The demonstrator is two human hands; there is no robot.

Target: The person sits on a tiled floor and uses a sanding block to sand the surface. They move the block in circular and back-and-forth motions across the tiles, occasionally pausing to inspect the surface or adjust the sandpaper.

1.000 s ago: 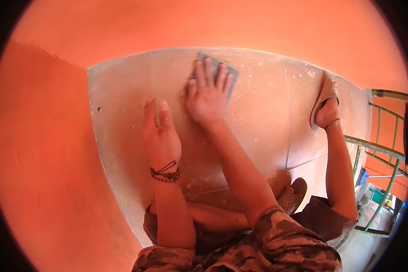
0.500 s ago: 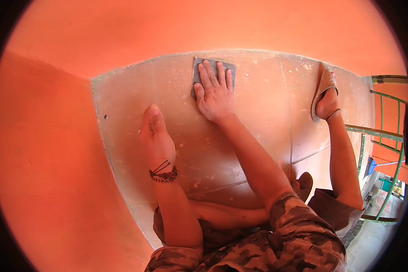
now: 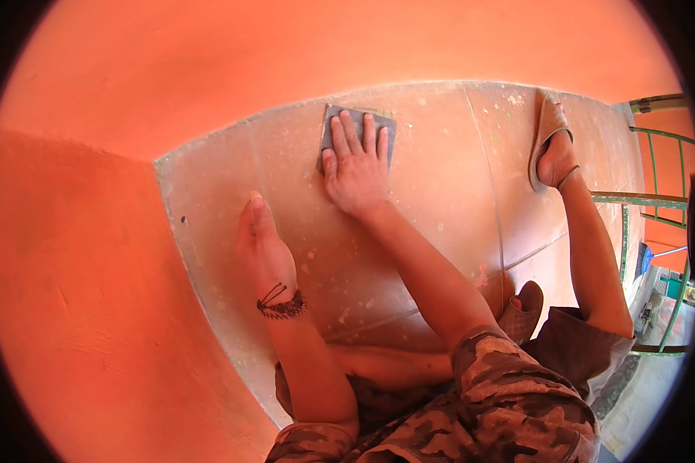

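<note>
Covering one grey sheet (image 3: 358,122), one right hand (image 3: 357,179)

Grey pad (image 3: 389,126) partly hidden beneath the right hand (image 3: 359,176)

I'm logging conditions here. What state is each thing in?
Tiled floor: flecked with pale spots.
Right hand: open, palm down.
Gray pad: on the floor, partly covered by the right hand.
Left hand: held edge-on, thumb uppermost; whether empty, unclear.
Wrist bracelet: worn, cord ends loose.
Far slipper: worn on the right foot.
Near slipper: partly hidden; whether worn, unclear.
</note>
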